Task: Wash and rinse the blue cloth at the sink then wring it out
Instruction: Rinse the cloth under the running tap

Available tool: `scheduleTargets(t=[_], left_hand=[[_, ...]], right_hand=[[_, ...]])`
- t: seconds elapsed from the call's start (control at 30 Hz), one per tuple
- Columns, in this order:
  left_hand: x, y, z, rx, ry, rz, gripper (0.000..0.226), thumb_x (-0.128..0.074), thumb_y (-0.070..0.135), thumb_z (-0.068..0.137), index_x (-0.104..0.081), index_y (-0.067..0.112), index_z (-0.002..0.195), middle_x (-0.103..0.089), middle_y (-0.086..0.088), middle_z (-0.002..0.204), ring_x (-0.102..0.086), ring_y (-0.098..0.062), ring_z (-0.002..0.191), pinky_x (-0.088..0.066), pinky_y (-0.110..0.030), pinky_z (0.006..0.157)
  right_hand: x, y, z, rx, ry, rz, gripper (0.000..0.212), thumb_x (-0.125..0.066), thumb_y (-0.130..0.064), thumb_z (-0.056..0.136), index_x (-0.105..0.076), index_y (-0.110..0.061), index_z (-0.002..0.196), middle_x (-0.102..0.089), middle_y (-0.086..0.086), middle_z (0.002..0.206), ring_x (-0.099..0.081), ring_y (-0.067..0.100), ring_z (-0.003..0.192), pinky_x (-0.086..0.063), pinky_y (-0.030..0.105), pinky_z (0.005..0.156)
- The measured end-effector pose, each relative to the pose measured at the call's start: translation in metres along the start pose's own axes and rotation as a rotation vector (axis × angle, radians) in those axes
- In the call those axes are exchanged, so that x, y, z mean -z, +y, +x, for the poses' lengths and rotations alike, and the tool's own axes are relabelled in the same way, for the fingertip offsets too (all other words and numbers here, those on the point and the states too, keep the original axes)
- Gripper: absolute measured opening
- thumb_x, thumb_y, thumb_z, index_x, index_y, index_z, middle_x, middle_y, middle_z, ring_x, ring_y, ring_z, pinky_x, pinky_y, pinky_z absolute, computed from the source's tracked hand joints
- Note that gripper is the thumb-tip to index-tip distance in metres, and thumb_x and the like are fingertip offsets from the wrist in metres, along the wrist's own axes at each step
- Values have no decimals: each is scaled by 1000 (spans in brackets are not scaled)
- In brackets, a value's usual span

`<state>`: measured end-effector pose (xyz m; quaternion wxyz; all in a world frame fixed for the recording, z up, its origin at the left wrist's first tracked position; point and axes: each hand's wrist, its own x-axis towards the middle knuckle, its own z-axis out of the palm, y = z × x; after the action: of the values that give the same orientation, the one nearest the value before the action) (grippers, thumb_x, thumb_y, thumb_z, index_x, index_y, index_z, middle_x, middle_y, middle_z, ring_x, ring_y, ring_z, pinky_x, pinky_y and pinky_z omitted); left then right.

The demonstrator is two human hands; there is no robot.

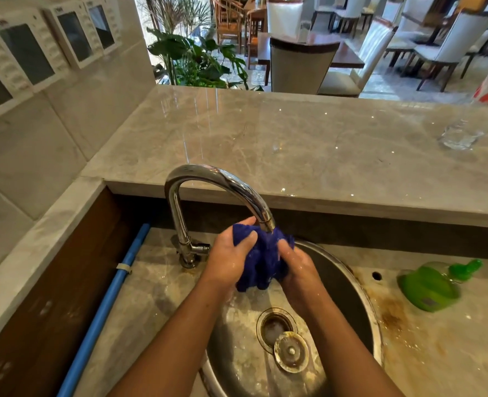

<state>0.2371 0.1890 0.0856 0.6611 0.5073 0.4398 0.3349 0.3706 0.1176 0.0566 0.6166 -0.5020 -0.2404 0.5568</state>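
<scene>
Head view: blue cloth [265,260] bunched right under the faucet [225,181] outlet, over the sink [348,285] basin. Long axis roughly vertical in frame, loose end hanging down. Both clench it, one per side: left grip [231,260], right grip [298,267]. Basin holds the drain [272,325], strainer cap [291,352] lying beside it. On the surface [414,348], green bottle [428,286] lies on its side.
</scene>
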Motion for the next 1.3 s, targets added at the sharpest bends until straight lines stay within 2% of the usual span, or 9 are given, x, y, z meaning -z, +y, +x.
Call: scheduleTargets(t=[0.27, 0.4, 0.53, 0.7, 0.83, 0.97, 1.1, 1.2, 1.3], left_hand=[[22, -4, -1, 40, -59, 147, 21, -62, 17, 97, -67, 18, 118, -77, -3, 104, -75, -15, 93, -61, -28, 78], [20, -12, -4, 92, 24, 75, 24, -71, 22, 91, -68, 18, 115, -77, -5, 104, -76, -17, 90, -62, -34, 78], [2, -11, -7, 11, 71, 61, 22, -73, 29, 89, -67, 22, 109, -76, 0, 103, -74, -18, 94, -60, -44, 87], [-24, -10, -10, -49, 40, 78, 13, -73, 41, 88, -65, 43, 98, -74, 14, 96, -71, 0, 85, -55, -27, 78], [-33, -8, -11, -28, -56, 59, 14, -73, 45, 84, -67, 38, 94, -74, 8, 92, -72, -10, 90, -57, -33, 85], [-20, -8, -7, 73, -54, -212, 15, -60, 28, 97, -69, 18, 104, -72, -10, 104, -68, -29, 100, -52, -51, 97], [-5, -13, 1, -36, 172, 130, 17, -56, 24, 101, -58, 18, 117, -68, -7, 110, -69, -23, 97, -60, -45, 88], [-4, -20, 7, -76, 335, 306, 26, -51, 32, 103, -55, 15, 122, -67, -6, 107, -68, -22, 97, -58, -44, 87], [-11, -26, 13, 20, 359, 313, 37, -44, 36, 105, -50, 13, 133, -65, -9, 115, -65, -24, 105, -55, -46, 93]], right_hand=[[15, 2, 6, 111, 127, -143, 17, -67, -20, 92, -70, -21, 108, -75, 7, 109, -72, 28, 102, -58, 41, 83], [17, 2, 5, 125, 153, -209, 17, -63, -17, 95, -69, -26, 108, -74, 4, 108, -72, 27, 100, -61, 44, 83], [3, 15, 5, -46, 218, 87, 26, -60, -27, 97, -67, -12, 117, -72, 17, 117, -71, 33, 105, -56, 51, 93], [-15, 37, 2, -406, 7, 537, 71, -61, -68, 83, -72, -10, 123, -67, 19, 130, -66, 36, 118, -56, 48, 94], [-20, 39, 6, -373, -48, 622, 68, -90, -53, 62, -76, -13, 116, -73, 17, 117, -71, 32, 108, -56, 45, 89], [-7, 27, 13, -222, 219, 354, 47, -79, -37, 78, -70, -12, 117, -75, 17, 111, -75, 31, 97, -59, 47, 86], [-2, 5, 13, 123, 384, -260, 7, -64, -31, 95, -64, -26, 99, -72, 6, 97, -74, 13, 78, -61, 32, 67], [-9, -4, 6, 320, 346, -493, 11, -60, -33, 98, -62, -23, 95, -69, 5, 89, -69, 20, 78, -61, 43, 73], [-26, -4, -2, 433, 281, -483, 11, -58, -33, 98, -60, -28, 89, -67, -1, 80, -64, 15, 69, -57, 28, 63]])
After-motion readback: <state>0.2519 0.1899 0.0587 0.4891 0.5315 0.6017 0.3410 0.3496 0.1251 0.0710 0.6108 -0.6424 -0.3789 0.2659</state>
